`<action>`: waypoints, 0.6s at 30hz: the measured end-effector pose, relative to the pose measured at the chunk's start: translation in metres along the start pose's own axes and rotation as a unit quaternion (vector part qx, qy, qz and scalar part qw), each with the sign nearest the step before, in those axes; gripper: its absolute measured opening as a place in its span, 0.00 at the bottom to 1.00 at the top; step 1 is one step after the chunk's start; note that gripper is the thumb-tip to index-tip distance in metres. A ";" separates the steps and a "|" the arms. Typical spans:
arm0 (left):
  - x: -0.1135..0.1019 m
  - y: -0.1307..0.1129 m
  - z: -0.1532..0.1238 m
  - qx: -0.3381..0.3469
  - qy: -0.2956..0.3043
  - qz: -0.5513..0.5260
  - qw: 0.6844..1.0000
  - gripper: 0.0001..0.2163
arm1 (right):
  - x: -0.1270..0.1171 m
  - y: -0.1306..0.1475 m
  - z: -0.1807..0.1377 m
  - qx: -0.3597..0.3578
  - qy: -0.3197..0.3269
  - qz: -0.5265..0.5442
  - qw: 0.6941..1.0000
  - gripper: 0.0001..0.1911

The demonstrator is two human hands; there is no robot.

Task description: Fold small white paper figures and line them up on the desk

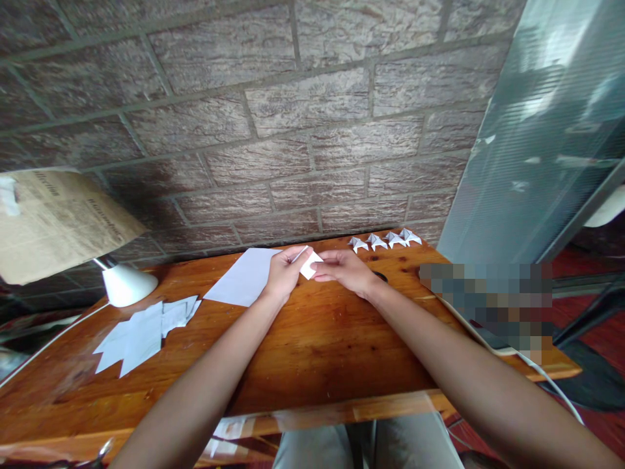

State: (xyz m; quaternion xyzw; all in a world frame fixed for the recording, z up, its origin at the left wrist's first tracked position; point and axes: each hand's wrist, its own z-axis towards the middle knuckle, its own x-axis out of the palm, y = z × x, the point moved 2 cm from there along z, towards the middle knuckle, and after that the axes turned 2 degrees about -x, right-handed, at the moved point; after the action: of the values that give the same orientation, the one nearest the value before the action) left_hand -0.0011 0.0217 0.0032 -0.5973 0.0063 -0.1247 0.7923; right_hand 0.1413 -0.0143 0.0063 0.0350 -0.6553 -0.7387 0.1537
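Note:
My left hand [283, 272] and my right hand [346, 270] meet over the far middle of the wooden table [312, 352]. Both pinch a small folded piece of white paper [309, 264] held just above the wood. A flat white sheet [244, 279] lies on the table just left of my left hand. Several finished white folded paper figures [385, 240] stand in a row at the far edge, to the right of my hands.
Several cut white paper squares [141, 332] lie fanned out at the left. A white lamp base [127, 284] stands behind them, with a brown paper shade [53, 218] above. A white cable [532, 368] runs along the right edge. A brick wall [273, 124] backs the table.

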 end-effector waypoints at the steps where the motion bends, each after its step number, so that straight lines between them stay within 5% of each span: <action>1: 0.000 -0.001 0.000 0.002 0.000 -0.001 1.000 0.14 | 0.000 0.000 0.000 0.000 0.001 0.001 1.000 0.18; 18: -0.001 0.004 0.002 -0.004 -0.059 -0.069 0.996 0.16 | -0.003 -0.005 0.000 0.041 -0.038 0.074 0.996 0.13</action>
State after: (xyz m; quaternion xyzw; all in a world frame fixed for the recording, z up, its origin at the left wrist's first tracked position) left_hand -0.0009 0.0249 -0.0001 -0.6056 -0.0815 -0.1437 0.7785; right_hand 0.1433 -0.0134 0.0007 -0.0359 -0.6910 -0.6988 0.1816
